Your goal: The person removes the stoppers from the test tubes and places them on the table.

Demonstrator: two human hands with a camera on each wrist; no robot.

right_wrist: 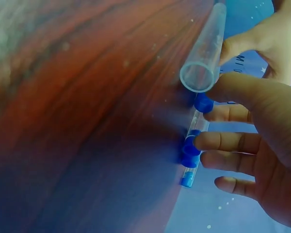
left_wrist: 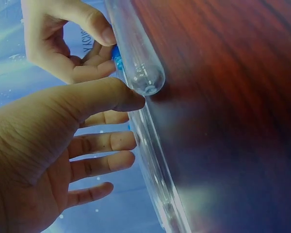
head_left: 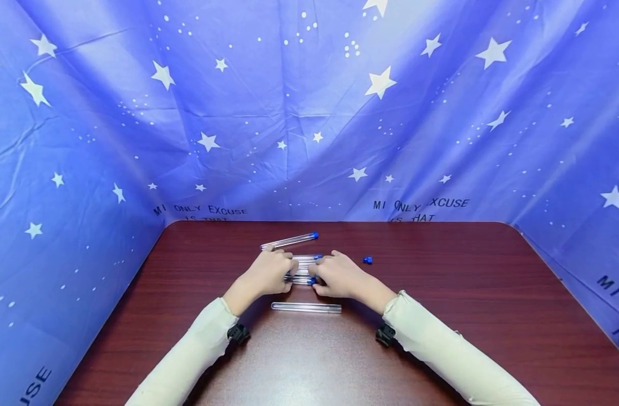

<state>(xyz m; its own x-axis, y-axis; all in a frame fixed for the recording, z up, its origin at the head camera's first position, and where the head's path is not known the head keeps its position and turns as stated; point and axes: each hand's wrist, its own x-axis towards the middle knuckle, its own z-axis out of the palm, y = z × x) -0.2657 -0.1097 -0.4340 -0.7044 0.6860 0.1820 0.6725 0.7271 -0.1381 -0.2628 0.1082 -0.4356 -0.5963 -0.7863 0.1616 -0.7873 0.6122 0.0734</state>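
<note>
Several clear test tubes with blue caps lie side by side between the two hands in the head view. My left hand (head_left: 270, 273) pinches the rounded end of the nearest capped tube (head_left: 301, 279) between thumb and index finger; its other fingers reach out loosely. At the capped end of that same tube, my right hand (head_left: 337, 274) holds on with thumb and index finger. The blue cap (right_wrist: 203, 103) shows beside the right index finger in the right wrist view. Hands cover parts of the row.
Closer to the person lies an uncapped tube (head_left: 306, 307), its open mouth to the right. Behind the hands, another capped tube (head_left: 289, 241) rests at a slant. A loose blue cap (head_left: 367, 260) is right of the right hand. A starry blue cloth (head_left: 289, 113) surrounds the brown table (head_left: 441, 270).
</note>
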